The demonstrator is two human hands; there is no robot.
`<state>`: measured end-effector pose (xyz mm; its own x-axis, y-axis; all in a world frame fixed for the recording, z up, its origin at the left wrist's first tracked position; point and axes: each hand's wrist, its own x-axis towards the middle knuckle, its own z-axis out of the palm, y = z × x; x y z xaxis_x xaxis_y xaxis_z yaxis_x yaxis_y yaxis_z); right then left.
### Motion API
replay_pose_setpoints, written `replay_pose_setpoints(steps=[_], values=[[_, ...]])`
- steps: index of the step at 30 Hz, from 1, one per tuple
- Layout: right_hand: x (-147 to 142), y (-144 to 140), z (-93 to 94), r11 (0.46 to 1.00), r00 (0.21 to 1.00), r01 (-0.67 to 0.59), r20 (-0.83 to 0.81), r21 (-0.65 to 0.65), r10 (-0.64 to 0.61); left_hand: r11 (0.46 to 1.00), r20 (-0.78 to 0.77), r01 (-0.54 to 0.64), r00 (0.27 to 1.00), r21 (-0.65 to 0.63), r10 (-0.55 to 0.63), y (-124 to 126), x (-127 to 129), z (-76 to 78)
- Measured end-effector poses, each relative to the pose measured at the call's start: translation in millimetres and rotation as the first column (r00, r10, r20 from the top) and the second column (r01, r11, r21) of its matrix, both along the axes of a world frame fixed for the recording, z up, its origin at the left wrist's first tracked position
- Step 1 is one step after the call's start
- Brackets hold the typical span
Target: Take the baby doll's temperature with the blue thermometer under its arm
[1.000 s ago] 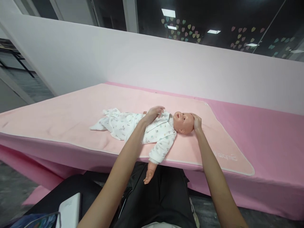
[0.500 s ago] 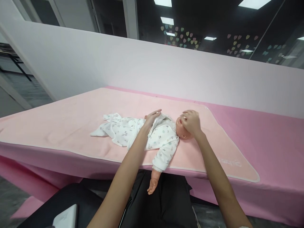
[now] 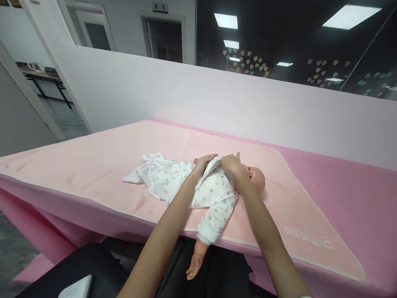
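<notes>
A baby doll lies on its back with its head to the right, in a white printed shirt and matching trousers. Fingers stretched out, my left hand rests at the far side of the doll's chest, along the shirt's front. My right hand is at the collar with its fingers curled in on the shirt's raised front edge; the fingertips are partly hidden. My right forearm covers part of the doll's neck and face. The doll's near arm hangs over the table's front edge.
A peach mat lies under the doll on a table with a pink cover. A white low wall runs behind it, with dark glass above. At bottom left, a white flat object lies on something black.
My right hand has moved left from the doll's head to the shirt collar, and its fingers have curled. My left hand stays at the chest. The view has shifted slightly.
</notes>
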<state>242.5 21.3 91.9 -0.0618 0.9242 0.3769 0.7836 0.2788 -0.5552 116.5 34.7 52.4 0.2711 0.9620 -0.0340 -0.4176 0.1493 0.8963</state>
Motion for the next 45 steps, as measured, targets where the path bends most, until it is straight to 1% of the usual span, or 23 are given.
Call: replay_pose_setpoints(steps=[2, 4, 6, 7, 9, 11, 13, 15, 16, 18, 20, 25, 29, 32, 36, 38, 42, 45], values=[[7, -7, 11.9, 0.997, 0.995, 0.031, 0.097, -0.064, -0.024, 1.0, -0.016, -0.004, 1.0, -0.005, 0.004, 1, 0, -1.5], [19, -18, 28.7, 0.993, 0.982, 0.058, 0.186, -0.101, -0.039, 1.0, -0.024, -0.012, 1.0, 0.001, 0.012, 1, 0, -3.0], [36, -33, 47.9, 0.994, 0.975, 0.07, 0.214, -0.086, -0.05, 0.999, -0.024, -0.04, 0.999, 0.02, 0.04, 0, 0, -4.4], [45, -42, 57.3, 0.996, 0.977, 0.068, 0.205, -0.055, -0.056, 0.998, -0.02, -0.054, 0.998, 0.03, 0.054, 0, 0, -5.0], [63, -60, 73.5, 0.999, 0.994, 0.035, 0.103, 0.007, -0.035, 0.996, -0.02, -0.073, 0.997, 0.05, 0.074, 0, 1, -6.0], [77, -75, 84.5, 0.994, 0.997, -0.039, -0.055, 0.103, 0.044, 0.994, -0.045, -0.068, 0.996, 0.088, 0.073, 0, 2, -6.6], [84, -85, 90.7, 0.972, 0.971, -0.107, -0.19, 0.208, 0.147, 0.988, -0.085, -0.035, 0.995, 0.153, 0.049, 0, 3, -6.9], [85, -89, 93.5, 0.949, 0.936, -0.15, -0.269, 0.279, 0.227, 0.968, -0.152, 0.043, 0.988, 0.247, -0.005, -3, 3, -6.7], [84, -89, 94.2, 0.939, 0.922, -0.163, -0.293, 0.301, 0.254, 0.949, -0.204, 0.097, 0.978, 0.3, -0.036, -4, 3, -6.4], [81, -89, 95.1, 0.925, 0.902, -0.178, -0.32, 0.334, 0.289, 0.896, -0.332, 0.209, 0.94, 0.393, -0.074, -9, 3, -5.3], [77, -88, 95.5, 0.913, 0.893, -0.185, -0.325, 0.362, 0.31, 0.846, -0.437, 0.29, 0.896, 0.446, -0.077, -13, 3, -3.9], [71, -89, 95.0, 0.897, 0.89, -0.222, -0.295, 0.383, 0.347, 0.784, -0.573, 0.37, 0.819, 0.499, -0.022, -21, 5, -1.8], [69, -88, 93.8, 0.885, 0.881, -0.236, -0.296, 0.401, 0.369, 0.737, -0.631, 0.426, 0.776, 0.525, 0.001, -19, 6, -2.8], [68, -88, 93.5, 0.866, 0.874, -0.231, -0.296, 0.443, 0.385, 0.717, -0.664, 0.475, 0.747, 0.51, -0.022, -15, 8, -4.5], [68, -89, 94.8, 0.846, 0.875, -0.225, -0.282, 0.484, 0.394, 0.72, -0.702, 0.484, 0.712, 0.497, 0.006, -12, 9, -6.7], [67, -90, 95.4, 0.842, 0.875, -0.227, -0.277, 0.49, 0.397, 0.714, -0.689, 0.474, 0.724, 0.515, 0.016, -12, 9, -7.2], [64, -91, 95.8, 0.853, 0.884, -0.24, -0.259, 0.463, 0.389, 0.688, -0.65, 0.454, 0.76, 0.566, 0.034, -12, 9, -7.3], [62, -92, 95.5, 0.856, 0.891, -0.251, -0.238, 0.451, 0.386, 0.692, -0.647, 0.453, 0.762, 0.562, 0.026, -13, 9, -6.6]])
